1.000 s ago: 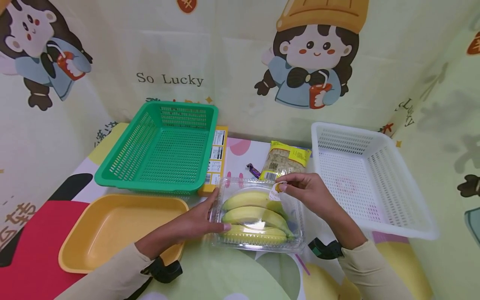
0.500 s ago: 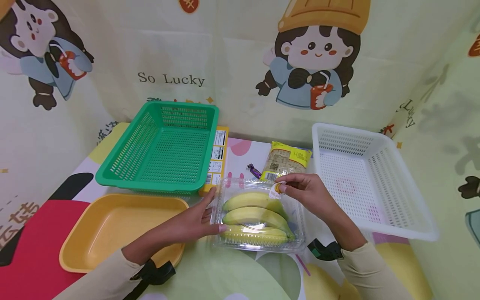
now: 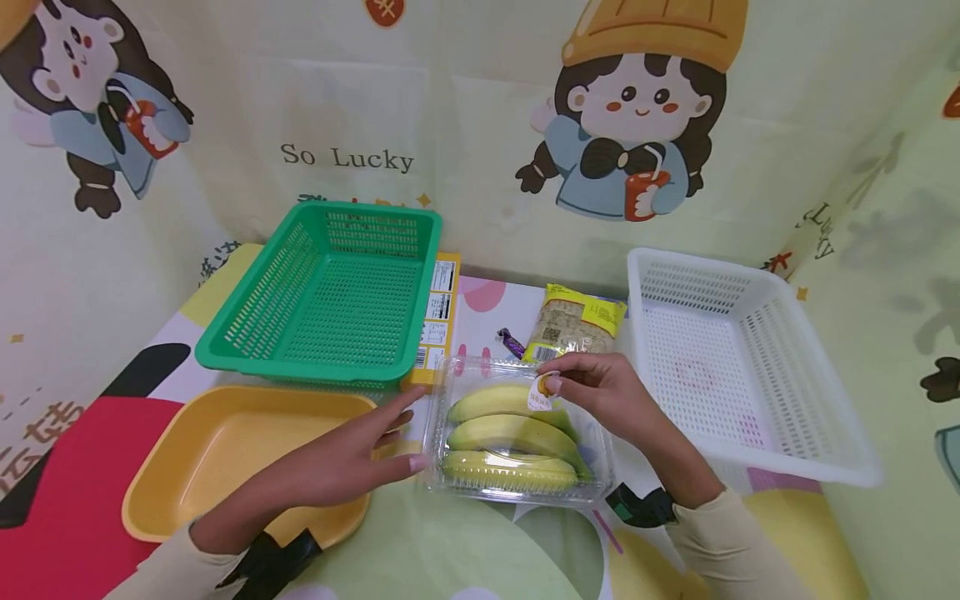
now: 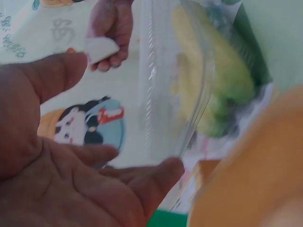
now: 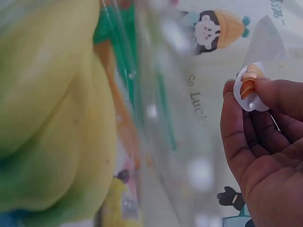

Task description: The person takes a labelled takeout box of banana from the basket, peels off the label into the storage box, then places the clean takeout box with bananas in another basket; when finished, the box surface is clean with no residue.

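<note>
A clear plastic clamshell box (image 3: 438,417) with its lid down holds several yellow bananas (image 3: 513,435), green toward their tips. My right hand (image 3: 603,396) is over the box's upper right part. Between thumb and index finger it pinches a small white sticker (image 3: 538,393) with an orange print, seen closer as a curled sticker (image 5: 251,87) in the right wrist view. My left hand (image 3: 330,462), fingers extended and spread, hovers beside the box's left edge and grips nothing. In the left wrist view its palm (image 4: 71,179) faces up toward the camera, next to the box wall.
A green basket (image 3: 217,354) stands at the back left, partly over a yellow-orange box (image 3: 437,333). An orange tub (image 3: 138,483) sits under the left forearm. A wrapped candy (image 3: 512,342), a yellow bag (image 3: 573,321) and a white basket (image 3: 825,400) lie farther back and right.
My left hand has let go of the box's left edge and moved left and down. My right hand, with the sticker, has shifted slightly left. The box stays in place.
</note>
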